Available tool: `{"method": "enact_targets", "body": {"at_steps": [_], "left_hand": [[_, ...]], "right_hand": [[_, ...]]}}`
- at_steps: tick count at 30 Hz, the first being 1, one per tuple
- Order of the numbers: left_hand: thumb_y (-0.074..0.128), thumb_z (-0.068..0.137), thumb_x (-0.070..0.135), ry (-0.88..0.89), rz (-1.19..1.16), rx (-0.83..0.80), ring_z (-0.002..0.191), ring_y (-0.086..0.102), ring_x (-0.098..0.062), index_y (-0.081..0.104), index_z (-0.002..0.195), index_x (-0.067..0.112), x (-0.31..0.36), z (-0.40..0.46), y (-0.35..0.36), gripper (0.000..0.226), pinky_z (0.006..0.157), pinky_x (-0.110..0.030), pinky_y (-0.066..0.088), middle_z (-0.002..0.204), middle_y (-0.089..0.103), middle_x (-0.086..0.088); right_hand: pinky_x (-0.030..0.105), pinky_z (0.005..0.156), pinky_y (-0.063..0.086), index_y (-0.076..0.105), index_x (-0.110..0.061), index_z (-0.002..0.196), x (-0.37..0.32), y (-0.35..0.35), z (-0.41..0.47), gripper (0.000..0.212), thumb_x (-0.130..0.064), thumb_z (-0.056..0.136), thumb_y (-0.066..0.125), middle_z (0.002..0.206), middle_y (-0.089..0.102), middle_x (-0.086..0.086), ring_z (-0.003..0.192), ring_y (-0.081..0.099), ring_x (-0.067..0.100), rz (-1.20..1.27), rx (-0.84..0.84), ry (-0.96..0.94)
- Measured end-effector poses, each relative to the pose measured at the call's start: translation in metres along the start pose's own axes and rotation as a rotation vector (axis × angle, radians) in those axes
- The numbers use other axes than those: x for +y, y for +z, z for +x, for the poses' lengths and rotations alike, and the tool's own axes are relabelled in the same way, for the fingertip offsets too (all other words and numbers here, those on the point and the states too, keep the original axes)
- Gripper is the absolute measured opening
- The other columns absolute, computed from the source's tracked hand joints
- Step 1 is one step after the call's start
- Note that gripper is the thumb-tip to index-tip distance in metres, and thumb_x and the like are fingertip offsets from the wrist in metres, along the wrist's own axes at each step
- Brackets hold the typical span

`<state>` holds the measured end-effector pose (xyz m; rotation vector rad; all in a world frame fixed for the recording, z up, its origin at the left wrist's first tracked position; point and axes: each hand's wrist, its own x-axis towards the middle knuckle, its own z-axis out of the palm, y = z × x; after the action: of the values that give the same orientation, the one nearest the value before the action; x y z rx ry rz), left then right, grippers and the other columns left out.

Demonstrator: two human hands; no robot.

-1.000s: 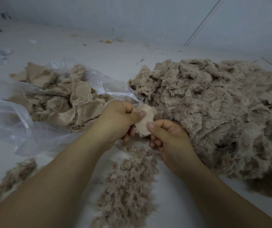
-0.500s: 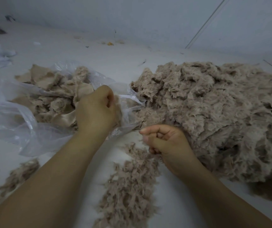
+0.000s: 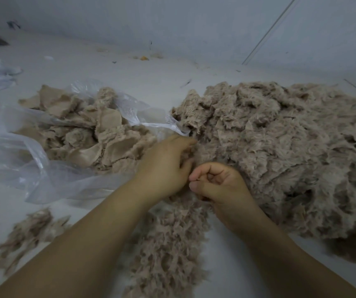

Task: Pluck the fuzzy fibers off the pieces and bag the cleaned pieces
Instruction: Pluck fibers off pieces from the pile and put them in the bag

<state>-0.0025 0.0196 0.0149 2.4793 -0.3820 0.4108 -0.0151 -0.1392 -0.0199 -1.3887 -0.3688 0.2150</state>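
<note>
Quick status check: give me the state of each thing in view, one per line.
plastic bag: open, lying on its side, partly filled with cleaned pieces.
cleaned pieces: heaped in the bag's mouth.
fuzzy pile: large heap, not yet plucked.
plucked fibers: loose strip below the hands.
left hand: fingers reaching into the fuzzy pile's edge; grip hidden.
right hand: fingers curled, nothing visible in it.

The left hand reaches forward, palm down, fingers loosely extended. The right hand sits just beside it, fingers curled into a loose fist, thumb tucked against them.
</note>
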Motion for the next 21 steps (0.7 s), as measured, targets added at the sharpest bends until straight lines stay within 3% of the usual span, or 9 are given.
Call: {"method": "enact_targets", "body": {"at_steps": [2, 4, 6, 8, 12, 16, 19, 21], "left_hand": [[0.063, 0.088, 0.015, -0.020, -0.170, -0.134, 0.125, 0.052, -0.014, 0.045, 0.145, 0.028, -0.001, 0.001, 0.007, 0.061, 0.101, -0.030, 0.044, 0.142, 0.053, 0.004], [0.065, 0.086, 0.009, -0.007, -0.223, -0.183, 0.126, 0.049, -0.009, 0.051, 0.140, 0.026, -0.005, 0.003, 0.010, 0.059, 0.101, -0.021, 0.038, 0.142, 0.053, 0.003], [0.069, 0.080, 0.005, 0.029, -0.191, -0.161, 0.109, 0.058, -0.015, 0.069, 0.116, 0.017, -0.007, 0.004, 0.012, 0.038, 0.089, -0.022, 0.044, 0.118, 0.062, -0.001], [0.070, 0.076, 0.000, 0.020, -0.175, -0.070, 0.089, 0.061, -0.018, 0.072, 0.090, 0.012, -0.006, 0.005, 0.013, 0.019, 0.075, -0.025, 0.047, 0.096, 0.061, -0.002], [0.067, 0.084, -0.003, -0.151, -0.367, 0.191, 0.057, 0.057, 0.009, 0.075, 0.089, 0.013, -0.004, 0.004, 0.011, 0.018, 0.058, -0.007, 0.044, 0.080, 0.063, 0.012], [0.067, 0.082, -0.006, 0.110, -0.311, 0.240, 0.068, 0.061, 0.004, 0.079, 0.093, 0.010, 0.002, 0.000, 0.002, 0.022, 0.068, -0.013, 0.050, 0.084, 0.068, 0.007], [0.060, 0.074, -0.007, 0.305, -0.204, 0.175, 0.079, 0.066, -0.014, 0.077, 0.079, 0.006, 0.007, -0.003, -0.001, 0.022, 0.071, -0.027, 0.054, 0.088, 0.070, -0.001], [0.056, 0.070, -0.005, 0.342, -0.182, 0.139, 0.077, 0.064, -0.015, 0.073, 0.071, 0.005, 0.010, -0.005, 0.000, 0.019, 0.066, -0.032, 0.053, 0.085, 0.069, -0.002]], "right_hand": [[0.017, 0.050, 0.037, 0.075, -0.022, 0.070, 0.000, 0.000, -0.001, 0.010, -0.014, 0.065, 0.074, 0.060, 0.048, 0.004, 0.051, 0.039, 0.005, -0.010, -0.015, -0.010], [0.018, 0.052, 0.039, 0.076, -0.022, 0.070, -0.003, 0.001, -0.001, 0.004, -0.020, 0.066, 0.074, 0.068, 0.058, 0.010, 0.052, 0.043, 0.006, -0.004, -0.013, 0.010], [0.019, 0.053, 0.042, 0.075, -0.021, 0.065, -0.003, 0.002, 0.000, 0.009, -0.028, 0.070, 0.073, 0.056, 0.057, -0.002, 0.049, 0.045, 0.004, 0.027, 0.019, 0.044], [0.021, 0.052, 0.043, 0.073, -0.018, 0.060, -0.002, 0.003, 0.001, 0.020, -0.031, 0.075, 0.071, 0.047, 0.044, -0.006, 0.045, 0.042, 0.004, 0.060, 0.079, 0.071], [0.021, 0.052, 0.046, 0.073, -0.014, 0.061, -0.003, 0.007, 0.003, 0.039, -0.042, 0.088, 0.067, 0.049, 0.037, -0.003, 0.045, 0.040, 0.007, 0.116, 0.160, 0.108], [0.022, 0.050, 0.047, 0.079, -0.013, 0.076, -0.008, 0.008, 0.004, 0.043, -0.050, 0.079, 0.058, 0.051, 0.040, -0.005, 0.044, 0.042, 0.003, 0.232, 0.170, 0.156], [0.023, 0.052, 0.049, 0.073, -0.009, 0.087, -0.010, 0.008, 0.004, 0.047, -0.053, 0.080, 0.057, 0.052, 0.043, -0.005, 0.046, 0.045, 0.004, 0.293, 0.177, 0.173], [0.022, 0.051, 0.049, 0.068, -0.011, 0.072, -0.010, 0.008, 0.004, 0.037, -0.046, 0.084, 0.059, 0.049, 0.046, -0.005, 0.047, 0.050, 0.004, 0.281, 0.190, 0.174]]}}
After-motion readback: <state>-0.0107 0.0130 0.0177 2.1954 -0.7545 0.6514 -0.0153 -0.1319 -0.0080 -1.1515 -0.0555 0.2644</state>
